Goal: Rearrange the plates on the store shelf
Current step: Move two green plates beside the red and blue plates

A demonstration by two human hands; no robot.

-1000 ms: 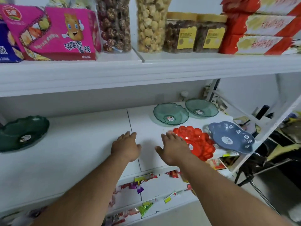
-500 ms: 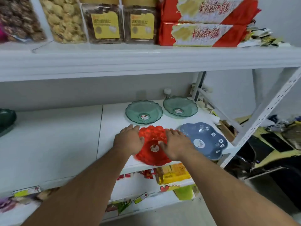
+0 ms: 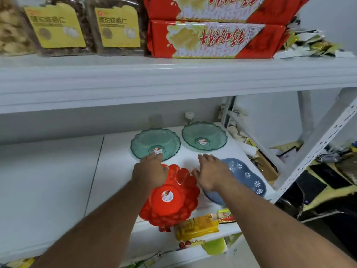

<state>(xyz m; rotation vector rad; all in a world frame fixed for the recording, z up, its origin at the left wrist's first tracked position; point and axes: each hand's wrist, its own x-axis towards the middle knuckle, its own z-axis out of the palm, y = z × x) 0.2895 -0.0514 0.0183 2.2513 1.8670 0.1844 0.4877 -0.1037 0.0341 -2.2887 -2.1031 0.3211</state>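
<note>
Plates: four on the lower shelf (image 3: 58, 180), clustered at its right end. Landmark = red plate (image 3: 172, 198), sitting at the front edge, near rim overhanging the edge slightly.

Relative to red plate:
- left green plate (image 3: 154, 142) directly behind, rims near, not clearly touching.
- right green plate (image 3: 204, 136) behind and to the right, just beside the first green one.
- blue plate (image 3: 245, 176) to the right, long axis running from back-left to front-right, front end close to the shelf edge.

Left hand (image 3: 150, 173): lying over the back-left rim of the red plate, fingertips reaching forward to the near rim of the left green plate, right at its sticker. Fingers mostly straight, flat. Pressing or just hovering: cannot tell. No curl round anything visible.

Right hand (image 3: 212, 173): between red and blue plates, palm down, fingers spread and straight, pointing toward the back of the shelf. Covers the blue plate's near-left rim; thumb side next to the red plate's right rim. Holding nothing as far as visible.

Key relation, as a judgement: left green plate lies straight ahead of the left fingertips, so left hand is the nearer one for it; right green plate sits ahead of the right hand with bare shelf between. Likely a reach toward the back row. Risk: red plate already proud of the edge, forearm brushing could tip it off.
</note>
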